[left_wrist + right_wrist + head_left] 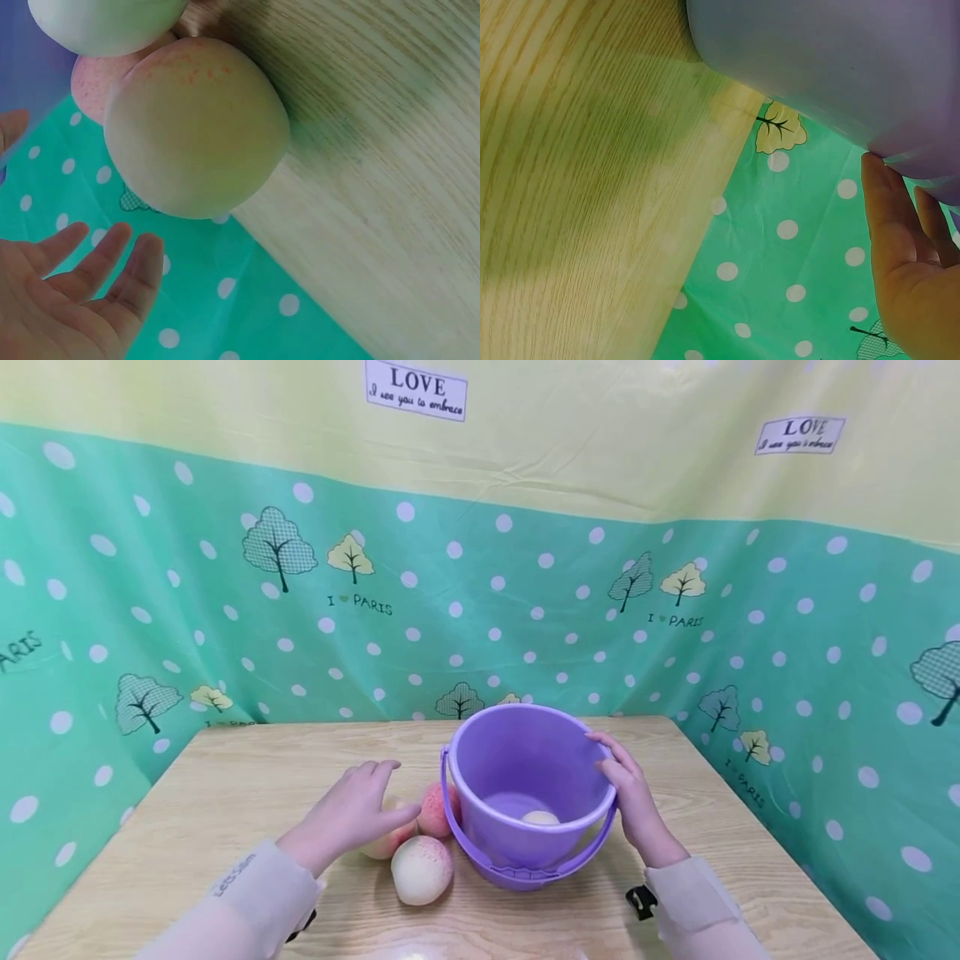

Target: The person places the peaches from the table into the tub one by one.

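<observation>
Clk refs: head view, from bucket ctr, 12 = far.

1. Edges/room. Near: strip of table at 6. Sides: wood surface gives room beyond L hand at 9 and beyond R hand at 3. Side edges converge twd 12, where far edge meets curtain, green w/ white dots below, yellow above.

2. Hands. L hand: fingers extended, held wide, above peaches at approx. 8–9; holds nothing. R hand: grips bucket rim at 2–3, fingertips over rim, others vs. outer wall.

3. Items. Front peach at 8: mostly cream, pink speckle nr top. Rear peach at 9: deeper pink, just beside bucket. Third peach, betw. 8 & 9, farther out: cream w/ pink. Bucket: purple, on table, mouth tilted twd viewer; matching handle hangs across 6 side. Pale round obj. inside, nr 6 wall.

4. Hidden/unclear. Near table edge & both sleeves cut off at bottom. Third peach partly under L hand. Inside obj.: top only, rest behind rim. Rear peach/bucket contact: cannot tell.
</observation>
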`<state>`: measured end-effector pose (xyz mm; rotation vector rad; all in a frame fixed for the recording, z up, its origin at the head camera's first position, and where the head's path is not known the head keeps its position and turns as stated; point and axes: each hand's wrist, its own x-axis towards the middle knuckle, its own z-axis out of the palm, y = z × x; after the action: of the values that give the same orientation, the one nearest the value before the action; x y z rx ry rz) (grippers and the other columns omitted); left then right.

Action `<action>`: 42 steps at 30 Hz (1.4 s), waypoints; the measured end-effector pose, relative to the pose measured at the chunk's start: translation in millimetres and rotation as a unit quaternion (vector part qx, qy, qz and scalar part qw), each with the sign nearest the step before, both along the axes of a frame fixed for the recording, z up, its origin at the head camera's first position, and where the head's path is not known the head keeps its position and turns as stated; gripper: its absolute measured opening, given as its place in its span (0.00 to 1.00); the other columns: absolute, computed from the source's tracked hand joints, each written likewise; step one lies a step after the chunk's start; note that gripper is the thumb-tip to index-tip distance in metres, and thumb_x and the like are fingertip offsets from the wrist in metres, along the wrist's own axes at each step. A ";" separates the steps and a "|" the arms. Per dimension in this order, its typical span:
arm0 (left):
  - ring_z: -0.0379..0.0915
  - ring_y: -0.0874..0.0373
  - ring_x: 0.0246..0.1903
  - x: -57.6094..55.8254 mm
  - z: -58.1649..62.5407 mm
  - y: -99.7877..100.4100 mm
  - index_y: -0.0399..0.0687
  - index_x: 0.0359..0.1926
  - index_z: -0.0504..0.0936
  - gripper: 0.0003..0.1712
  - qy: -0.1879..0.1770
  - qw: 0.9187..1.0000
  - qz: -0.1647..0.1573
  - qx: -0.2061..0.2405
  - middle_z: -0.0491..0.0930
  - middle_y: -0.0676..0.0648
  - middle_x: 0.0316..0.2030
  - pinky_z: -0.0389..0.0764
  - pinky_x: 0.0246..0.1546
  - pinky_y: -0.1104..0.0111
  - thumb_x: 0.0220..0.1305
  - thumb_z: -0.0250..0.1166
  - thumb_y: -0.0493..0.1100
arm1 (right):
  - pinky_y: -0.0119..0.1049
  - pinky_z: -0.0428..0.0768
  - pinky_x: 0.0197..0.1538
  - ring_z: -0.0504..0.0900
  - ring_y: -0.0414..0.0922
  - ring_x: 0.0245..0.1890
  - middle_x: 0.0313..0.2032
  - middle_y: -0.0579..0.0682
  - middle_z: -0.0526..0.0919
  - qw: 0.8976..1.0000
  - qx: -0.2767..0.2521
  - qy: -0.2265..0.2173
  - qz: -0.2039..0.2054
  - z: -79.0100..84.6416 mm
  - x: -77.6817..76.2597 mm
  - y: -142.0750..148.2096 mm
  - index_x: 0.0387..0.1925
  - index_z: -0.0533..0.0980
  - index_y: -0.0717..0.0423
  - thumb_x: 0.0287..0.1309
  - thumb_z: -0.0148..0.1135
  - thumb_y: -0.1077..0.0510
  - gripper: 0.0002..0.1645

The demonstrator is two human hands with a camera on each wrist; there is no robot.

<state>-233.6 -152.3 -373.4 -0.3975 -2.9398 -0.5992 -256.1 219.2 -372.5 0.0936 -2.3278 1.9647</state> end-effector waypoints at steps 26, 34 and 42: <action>0.73 0.36 0.56 5.5 -10.7 -3.0 0.36 0.64 0.71 0.45 -0.010 1.000 0.021 -0.009 0.76 0.33 0.56 0.76 0.56 0.45 0.55 0.68 0.63 | 0.34 0.75 0.52 0.71 0.51 0.58 0.71 0.55 0.64 1.000 0.000 0.005 0.003 1.2 -0.5 -4.1 0.67 0.66 0.55 0.61 0.44 0.61 0.31; 0.74 0.38 0.52 4.4 -17.5 0.0 0.37 0.63 0.72 0.45 -0.021 0.999 0.027 -0.027 0.77 0.34 0.54 0.79 0.50 0.46 0.54 0.68 0.64 | 0.36 0.75 0.51 0.73 0.49 0.54 0.70 0.54 0.64 1.000 0.009 0.001 0.002 0.6 3.5 -1.2 0.67 0.66 0.52 0.62 0.43 0.60 0.30; 0.74 0.40 0.48 5.7 -21.5 -1.1 0.36 0.60 0.74 0.43 -0.012 0.999 0.027 -0.037 0.78 0.35 0.51 0.80 0.47 0.48 0.54 0.68 0.64 | 0.36 0.76 0.51 0.73 0.48 0.54 0.70 0.54 0.64 1.000 0.004 0.004 -0.001 0.8 3.6 -2.1 0.67 0.66 0.54 0.62 0.43 0.60 0.30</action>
<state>-227.8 -153.5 -394.9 -0.3199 -2.9928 -0.4934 -252.5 217.0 -371.6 0.1016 -2.3309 1.9496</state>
